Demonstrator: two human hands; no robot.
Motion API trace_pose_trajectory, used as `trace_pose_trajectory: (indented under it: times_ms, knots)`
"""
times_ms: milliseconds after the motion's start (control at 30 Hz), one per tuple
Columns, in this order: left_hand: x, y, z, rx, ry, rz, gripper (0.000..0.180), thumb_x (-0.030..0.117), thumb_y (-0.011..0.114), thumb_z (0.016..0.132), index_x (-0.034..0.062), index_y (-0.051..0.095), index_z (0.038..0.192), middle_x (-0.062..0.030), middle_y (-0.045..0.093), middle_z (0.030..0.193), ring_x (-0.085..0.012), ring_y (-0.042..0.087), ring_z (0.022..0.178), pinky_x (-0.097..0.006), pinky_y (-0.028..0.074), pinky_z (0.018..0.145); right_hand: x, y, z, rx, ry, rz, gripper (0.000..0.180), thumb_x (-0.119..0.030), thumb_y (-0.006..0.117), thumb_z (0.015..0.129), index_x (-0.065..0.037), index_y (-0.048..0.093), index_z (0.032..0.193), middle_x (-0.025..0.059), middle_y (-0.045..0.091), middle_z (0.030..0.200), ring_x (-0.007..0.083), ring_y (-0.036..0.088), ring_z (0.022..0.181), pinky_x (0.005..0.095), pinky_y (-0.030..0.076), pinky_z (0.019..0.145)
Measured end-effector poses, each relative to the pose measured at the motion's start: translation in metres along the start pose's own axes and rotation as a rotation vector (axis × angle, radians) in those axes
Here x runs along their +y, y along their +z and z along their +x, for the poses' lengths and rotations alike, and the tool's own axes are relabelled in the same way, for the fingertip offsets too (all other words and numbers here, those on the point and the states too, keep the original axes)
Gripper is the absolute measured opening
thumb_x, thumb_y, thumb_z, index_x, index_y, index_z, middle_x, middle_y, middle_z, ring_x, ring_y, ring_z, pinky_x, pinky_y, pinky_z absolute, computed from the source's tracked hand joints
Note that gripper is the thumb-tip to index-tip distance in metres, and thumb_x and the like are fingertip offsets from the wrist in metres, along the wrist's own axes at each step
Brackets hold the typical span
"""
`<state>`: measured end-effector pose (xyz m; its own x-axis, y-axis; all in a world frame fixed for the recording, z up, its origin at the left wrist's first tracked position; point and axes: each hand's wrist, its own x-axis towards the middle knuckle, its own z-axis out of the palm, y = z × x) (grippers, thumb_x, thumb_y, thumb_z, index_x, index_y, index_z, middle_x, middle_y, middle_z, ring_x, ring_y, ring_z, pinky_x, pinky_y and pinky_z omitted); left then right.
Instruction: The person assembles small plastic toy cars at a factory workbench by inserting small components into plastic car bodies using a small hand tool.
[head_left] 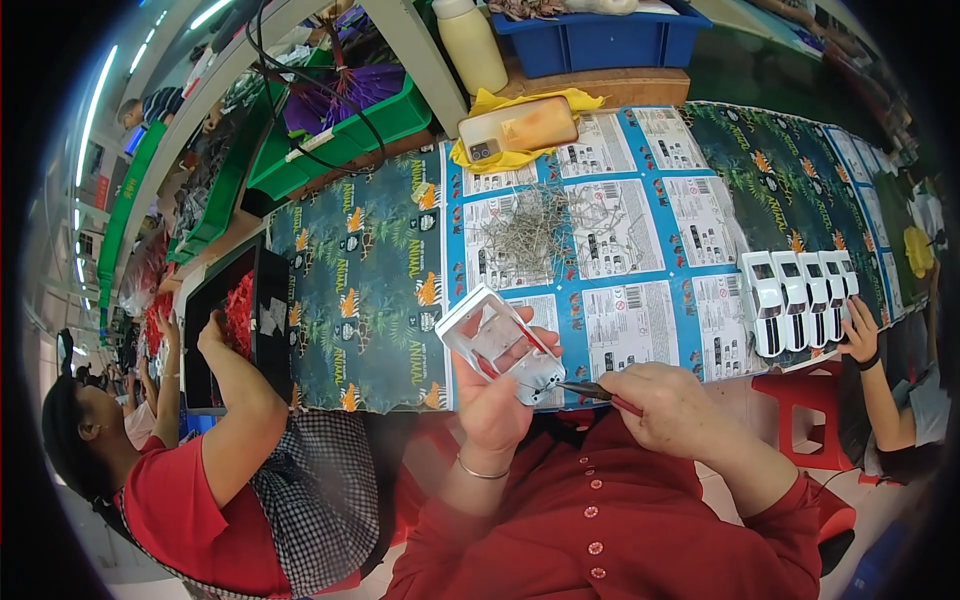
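From my end, the largest thing I see is the table (375,300), covered in printed sheets. Beyond its left side, a green bin (400,115) holds purple pieces (365,88). At its left edge, a black bin (272,375) contains bright red pieces (238,308), with a co-worker's hand (212,330) inside. A blue bin (600,45) at the back is loaded with brownish items I can't identify. Near it stands a pale yellow bottle (472,50). White toy car shells (795,300) line up at the right. My left hand (490,410) grips another white shell (497,338), tilted above the front edge; my right hand (668,408) is closed around red-handled pliers (592,390), tips at that shell's end. Thin metal pins (535,235) lie loosely piled beyond.
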<state>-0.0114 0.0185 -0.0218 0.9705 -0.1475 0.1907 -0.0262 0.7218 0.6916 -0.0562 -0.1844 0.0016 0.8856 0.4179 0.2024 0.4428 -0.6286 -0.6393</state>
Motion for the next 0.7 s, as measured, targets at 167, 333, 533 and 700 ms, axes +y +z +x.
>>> trace_pose_trajectory:
  times_ms: [167,333,533,700]
  knots:
    - [-0.002,0.013,0.001,0.164,-0.030,0.279,0.080,-0.018,0.036,0.067,0.0083,0.019,0.140,-0.0198,0.045,0.126,-0.0332,0.059,0.104,-0.048,0.053,0.087,-0.004,-0.001,0.000,-0.001,0.045,-0.001,0.021,-0.004,0.061,0.076,-0.005,0.058,0.096,0.0121,0.059,0.073,0.0307,0.061,0.067,0.0408,0.049,0.057]
    - [-0.009,0.012,0.000,0.201,0.011,0.273,0.084,-0.018,0.037,0.066,0.0128,0.018,0.142,-0.0184,0.045,0.123,-0.0311,0.059,0.103,-0.048,0.055,0.085,-0.009,-0.001,0.001,0.018,0.116,0.053,0.021,-0.002,0.063,0.076,-0.003,0.059,0.097,0.0135,0.059,0.075,0.0319,0.060,0.069,0.0405,0.048,0.060]
    - [-0.017,0.010,-0.006,0.138,0.042,0.419,0.076,-0.018,0.033,0.067,0.0058,0.018,0.138,-0.0178,0.045,0.120,-0.0287,0.058,0.103,-0.044,0.049,0.092,-0.008,-0.001,0.007,-0.011,0.099,-0.109,0.019,-0.006,0.061,0.075,-0.004,0.058,0.093,0.0118,0.058,0.072,0.0296,0.060,0.065,0.0398,0.050,0.058]
    - [-0.028,-0.002,-0.010,0.040,0.109,0.606,0.077,-0.017,0.033,0.067,0.0054,0.017,0.139,-0.0186,0.044,0.122,-0.0277,0.057,0.105,-0.042,0.050,0.090,-0.019,-0.013,0.016,-0.028,-0.091,-0.519,0.016,-0.011,0.061,0.071,-0.003,0.058,0.084,0.0081,0.058,0.070,0.0222,0.059,0.063,0.0337,0.048,0.054]
